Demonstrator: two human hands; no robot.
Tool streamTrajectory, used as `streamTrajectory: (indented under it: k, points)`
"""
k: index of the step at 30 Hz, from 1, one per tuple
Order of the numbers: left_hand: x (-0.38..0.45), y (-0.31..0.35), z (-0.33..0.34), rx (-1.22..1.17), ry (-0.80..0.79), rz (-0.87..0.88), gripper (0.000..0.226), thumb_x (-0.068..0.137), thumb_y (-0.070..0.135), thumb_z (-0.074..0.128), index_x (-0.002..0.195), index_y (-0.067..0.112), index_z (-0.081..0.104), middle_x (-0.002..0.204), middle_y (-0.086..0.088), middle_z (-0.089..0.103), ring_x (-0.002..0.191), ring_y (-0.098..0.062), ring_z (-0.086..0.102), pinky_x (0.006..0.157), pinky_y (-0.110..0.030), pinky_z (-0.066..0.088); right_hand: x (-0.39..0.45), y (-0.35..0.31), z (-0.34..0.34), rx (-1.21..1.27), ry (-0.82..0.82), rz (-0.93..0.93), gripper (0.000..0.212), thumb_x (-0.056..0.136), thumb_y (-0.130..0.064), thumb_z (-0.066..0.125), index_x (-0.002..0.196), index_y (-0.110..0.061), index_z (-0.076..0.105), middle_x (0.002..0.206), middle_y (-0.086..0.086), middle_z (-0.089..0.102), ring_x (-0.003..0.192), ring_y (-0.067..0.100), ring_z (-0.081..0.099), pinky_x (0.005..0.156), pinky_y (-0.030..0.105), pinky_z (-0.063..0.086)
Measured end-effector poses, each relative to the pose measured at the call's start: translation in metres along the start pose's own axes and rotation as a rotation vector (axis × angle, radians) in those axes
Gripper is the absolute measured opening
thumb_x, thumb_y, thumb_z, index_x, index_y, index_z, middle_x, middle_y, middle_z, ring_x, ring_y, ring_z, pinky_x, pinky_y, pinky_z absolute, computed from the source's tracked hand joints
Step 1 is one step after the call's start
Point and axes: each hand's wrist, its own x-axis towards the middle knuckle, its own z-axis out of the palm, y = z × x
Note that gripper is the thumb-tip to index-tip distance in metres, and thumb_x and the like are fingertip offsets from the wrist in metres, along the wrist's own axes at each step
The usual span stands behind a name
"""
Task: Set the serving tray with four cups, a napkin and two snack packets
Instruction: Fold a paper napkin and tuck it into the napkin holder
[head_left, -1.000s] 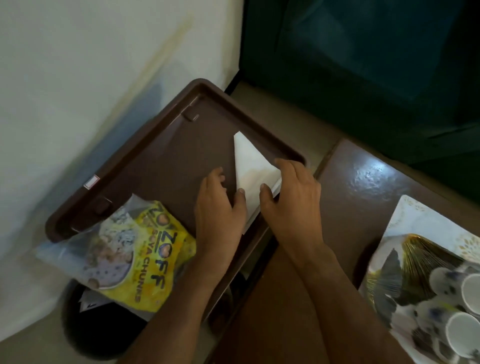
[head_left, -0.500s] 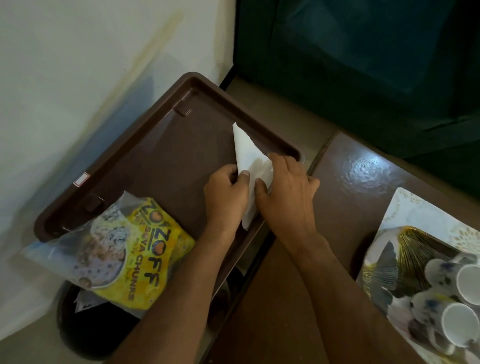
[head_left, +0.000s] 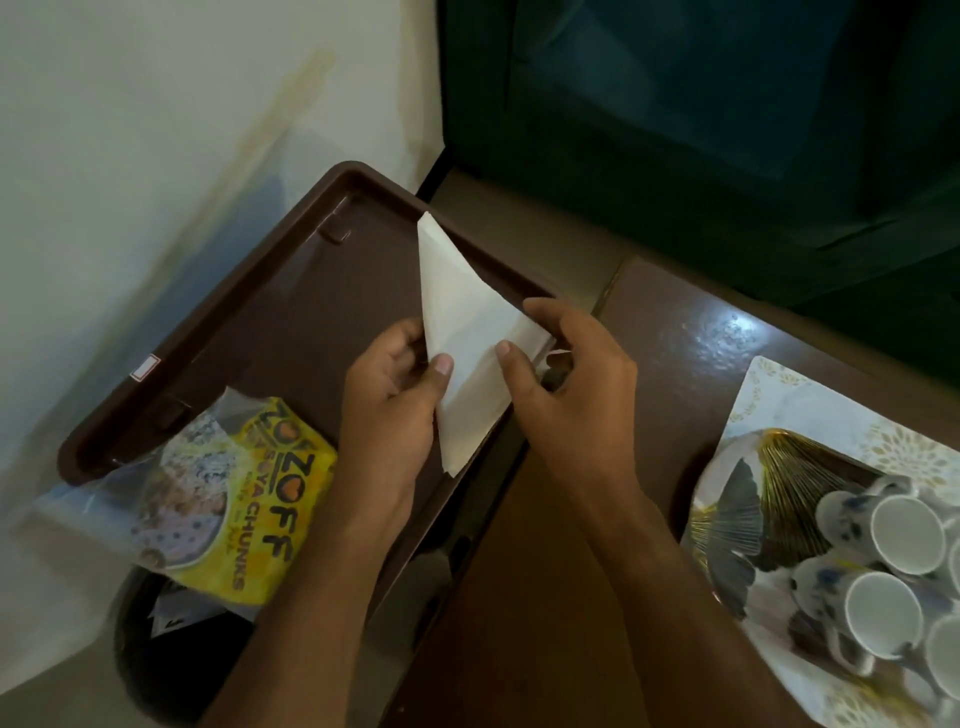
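Both hands, left (head_left: 397, 384) and right (head_left: 563, 371), pinching napkin (head_left: 467, 322) over brown tray (head_left: 291, 322); long axis toward tray's far rim, left nearer centre.

A brown tray (head_left: 249, 312) of smooth, matt plastic. On it, a folded white napkin (head_left: 467, 338) of soft matt paper, and a snack packet (head_left: 234, 499) of glossy yellow and clear plastic film. To the right, a dark brown desk (head_left: 691, 338) with a polished, shiny top, and white cups (head_left: 906, 535) of glossy glazed ceramic on a patterned tray (head_left: 769, 395) with a gold sheen.
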Motion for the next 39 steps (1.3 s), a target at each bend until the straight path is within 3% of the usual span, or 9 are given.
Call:
streamTrajectory:
  k: [7,15,20,23,27,29,32,36,39]
  points:
    - [-0.037,0.0,0.033,-0.219,-0.046,-0.165,0.023,0.104,0.039,0.057,0.117,0.03,0.074,0.116,0.005,0.08,0.109,-0.019,0.077,0.086,-0.037,0.065,-0.026,0.016,-0.044,0.201,0.069,0.082,0.019,0.091,-0.019,0.076,0.11,-0.023,0.072,0.108,-0.013,0.071,0.102,0.004,0.066,0.082,0.017,0.059]
    - [-0.088,-0.01,0.097,-0.259,-0.111,-0.197,0.016,0.101,0.028,0.066,0.113,0.028,0.077,0.114,0.005,0.082,0.105,-0.016,0.079,0.081,-0.033,0.065,-0.064,0.053,-0.12,0.441,0.155,0.243,0.022,0.085,-0.004,0.074,0.099,-0.02,0.074,0.089,-0.006,0.072,0.083,0.008,0.069,0.062,0.015,0.055]
    - [-0.121,-0.019,0.143,-0.25,-0.155,-0.203,0.018,0.098,0.025,0.069,0.115,0.025,0.075,0.114,0.003,0.082,0.105,-0.017,0.079,0.079,-0.032,0.065,-0.084,0.081,-0.17,0.525,0.203,0.286,0.028,0.083,0.0,0.075,0.103,-0.019,0.074,0.099,-0.007,0.074,0.081,-0.001,0.071,0.06,0.016,0.056]
    - [-0.14,-0.026,0.171,-0.202,-0.175,-0.207,0.012,0.1,0.026,0.068,0.102,0.032,0.078,0.105,0.007,0.083,0.096,-0.014,0.081,0.074,-0.031,0.066,-0.093,0.097,-0.196,0.549,0.224,0.306,0.033,0.085,-0.006,0.079,0.113,-0.022,0.073,0.109,-0.01,0.075,0.091,-0.005,0.071,0.064,0.014,0.056]
    - [-0.163,-0.034,0.213,-0.131,-0.191,-0.229,0.012,0.101,0.023,0.066,0.107,0.023,0.077,0.103,0.003,0.084,0.096,-0.019,0.081,0.08,-0.041,0.068,-0.108,0.122,-0.234,0.553,0.261,0.337,0.027,0.089,-0.01,0.077,0.113,-0.023,0.074,0.097,-0.006,0.078,0.09,0.006,0.074,0.069,0.02,0.058]
    - [-0.173,-0.04,0.233,-0.106,-0.203,-0.244,0.015,0.101,0.023,0.066,0.112,0.021,0.077,0.109,0.002,0.083,0.1,-0.021,0.081,0.083,-0.041,0.068,-0.117,0.133,-0.248,0.529,0.292,0.334,0.027,0.091,-0.012,0.075,0.113,-0.026,0.073,0.09,-0.01,0.076,0.086,0.003,0.072,0.067,0.018,0.057]
    - [-0.192,-0.048,0.264,-0.099,-0.234,-0.279,0.016,0.101,0.023,0.067,0.114,0.021,0.077,0.11,0.003,0.083,0.099,-0.019,0.081,0.083,-0.041,0.068,-0.132,0.149,-0.272,0.482,0.354,0.317,0.031,0.093,-0.013,0.073,0.121,-0.027,0.069,0.095,-0.024,0.072,0.093,-0.002,0.07,0.068,0.018,0.059]
    - [-0.215,-0.062,0.301,-0.051,-0.275,-0.301,0.017,0.101,0.027,0.068,0.115,0.022,0.075,0.107,-0.002,0.083,0.108,-0.03,0.077,0.095,-0.06,0.061,-0.147,0.168,-0.301,0.403,0.404,0.253,0.045,0.086,-0.022,0.083,0.128,-0.024,0.066,0.104,-0.023,0.069,0.096,-0.008,0.067,0.065,0.009,0.054]
    - [-0.23,-0.071,0.329,-0.046,-0.292,-0.305,0.018,0.102,0.024,0.066,0.117,0.019,0.074,0.11,-0.007,0.082,0.112,-0.034,0.075,0.1,-0.064,0.057,-0.156,0.183,-0.323,0.297,0.427,0.22,0.05,0.083,-0.017,0.086,0.128,-0.023,0.066,0.116,-0.013,0.068,0.101,-0.003,0.065,0.07,0.01,0.054]
